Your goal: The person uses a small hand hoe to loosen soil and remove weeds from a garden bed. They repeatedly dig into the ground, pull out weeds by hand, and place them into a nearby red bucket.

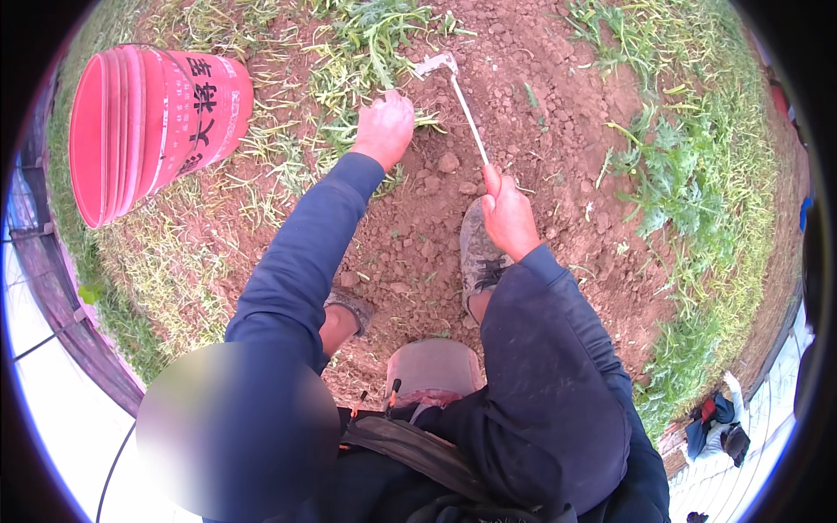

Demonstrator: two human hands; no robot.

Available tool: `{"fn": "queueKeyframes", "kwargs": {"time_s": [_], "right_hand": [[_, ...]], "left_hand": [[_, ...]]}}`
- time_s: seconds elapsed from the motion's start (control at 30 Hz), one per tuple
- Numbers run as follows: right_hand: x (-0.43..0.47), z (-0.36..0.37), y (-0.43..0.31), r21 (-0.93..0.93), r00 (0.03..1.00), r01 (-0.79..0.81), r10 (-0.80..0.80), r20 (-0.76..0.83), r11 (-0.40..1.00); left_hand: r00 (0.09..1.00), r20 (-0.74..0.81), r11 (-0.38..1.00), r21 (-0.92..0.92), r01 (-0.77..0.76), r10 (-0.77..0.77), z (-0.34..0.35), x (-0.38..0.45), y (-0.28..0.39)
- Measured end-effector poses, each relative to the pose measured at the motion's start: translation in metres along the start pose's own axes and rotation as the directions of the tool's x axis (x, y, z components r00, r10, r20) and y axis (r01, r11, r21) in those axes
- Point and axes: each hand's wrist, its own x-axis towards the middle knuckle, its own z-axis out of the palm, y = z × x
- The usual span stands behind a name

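Observation:
My right hand (511, 216) grips the red handle of a small hand hoe (468, 118). Its pale shaft points away from me, and its dirt-smeared blade rests at the soil, turned left. My left hand (387, 124) is closed at the edge of a patch of leafy green plants (376, 39). Stems stick out beside its curled fingers, though the fingertips are partly hidden. The blade lies just beyond my left hand, to the right. Loose, cloddy brown soil (425, 229) spreads between my feet.
A red plastic bucket (163, 118) bearing writing lies tipped at the left. My shoes (480, 248) flank the dug strip, with a low seat (435, 366) behind. More leafy plants (680, 176) line the right. Another person (716, 425) is bent over at the lower right.

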Motion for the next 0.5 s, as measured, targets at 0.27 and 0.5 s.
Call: {"fn": "queueKeyframes", "kwargs": {"time_s": [0.27,0.5], "right_hand": [[-0.006,0.008,-0.006,-0.03,0.989,0.042,-0.037,0.143,0.999],[-0.024,0.022,0.007,-0.002,0.98,0.0,0.0,0.199,1.0]], "left_hand": [[0.94,-0.035,0.865,-0.403,0.297,-0.34,0.033,-0.002,-0.017],[0.897,0.004,0.763,-0.523,0.379,-0.443,0.038,-0.005,-0.014]]}}
